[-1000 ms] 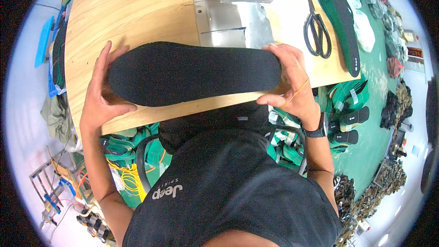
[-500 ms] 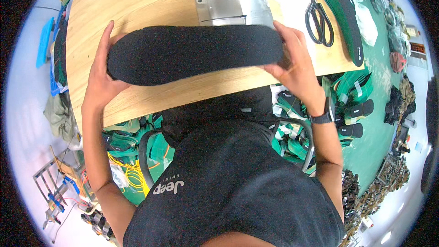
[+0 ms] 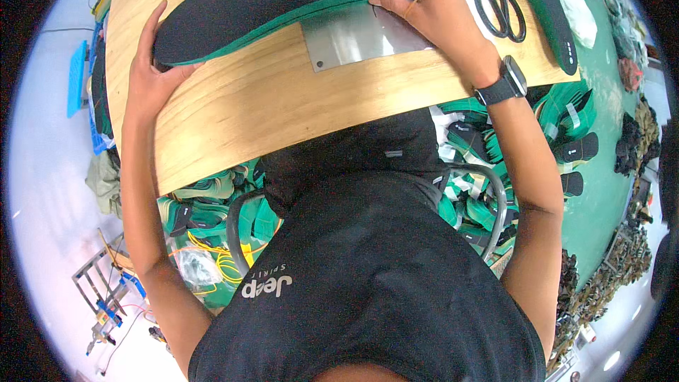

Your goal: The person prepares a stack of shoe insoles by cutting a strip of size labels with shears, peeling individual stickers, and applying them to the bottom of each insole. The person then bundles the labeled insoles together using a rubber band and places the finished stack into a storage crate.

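A long black insole point(image 3: 276, 7), or a close stack of such insoles, stretches between my hands over the wooden table. Its near edge shows green. Around its broad left end my left hand point(image 3: 152, 74) is closed, thumb along the near edge. My right hand point(image 3: 442, 10) grips the right end, thumb on the near side, with a thin rubber band round the hand. Under the right part of the insole lies a shiny metal plate point(image 3: 346, 46), partly covered by the insole and my right hand.
Black-handled scissors point(image 3: 499, 7) lie on the wooden table point(image 3: 240, 113), right of my right hand. Beyond them a stack of green and black insoles point(image 3: 548, 18) lines the right edge. Bundles of insoles point(image 3: 474, 138) lie below the table, near a curved metal chair arm point(image 3: 498, 205).
Both hands have carried the insole away from me, farther over the table. It has tilted so its green near edge shows, and the right end now sits higher over the metal plate.
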{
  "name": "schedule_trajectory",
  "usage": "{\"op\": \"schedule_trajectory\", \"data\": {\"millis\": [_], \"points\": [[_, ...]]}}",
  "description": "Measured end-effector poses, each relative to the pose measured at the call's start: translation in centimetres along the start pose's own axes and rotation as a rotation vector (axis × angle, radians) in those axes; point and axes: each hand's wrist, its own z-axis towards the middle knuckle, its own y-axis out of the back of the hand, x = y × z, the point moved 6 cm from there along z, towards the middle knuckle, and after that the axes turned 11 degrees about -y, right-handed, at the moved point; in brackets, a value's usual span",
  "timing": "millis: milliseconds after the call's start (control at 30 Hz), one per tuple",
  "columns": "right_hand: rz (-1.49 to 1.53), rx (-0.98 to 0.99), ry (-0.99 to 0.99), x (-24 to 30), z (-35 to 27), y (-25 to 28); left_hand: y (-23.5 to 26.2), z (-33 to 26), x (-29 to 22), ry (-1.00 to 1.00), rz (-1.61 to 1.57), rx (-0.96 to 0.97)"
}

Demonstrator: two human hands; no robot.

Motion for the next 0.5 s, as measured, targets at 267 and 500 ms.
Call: {"op": "schedule_trajectory", "data": {"millis": [267, 500], "points": [[0.051, -0.012, -0.078, -0.5, 0.5, -0.5, 0.2, 0.5, 1.1, 0.007, 0.027, 0.001], [0.165, -0.003, -0.215, -0.6, -0.4, 0.1, 0.6, 0.3, 0.4, 0.069, -0.031, -0.028]]}}
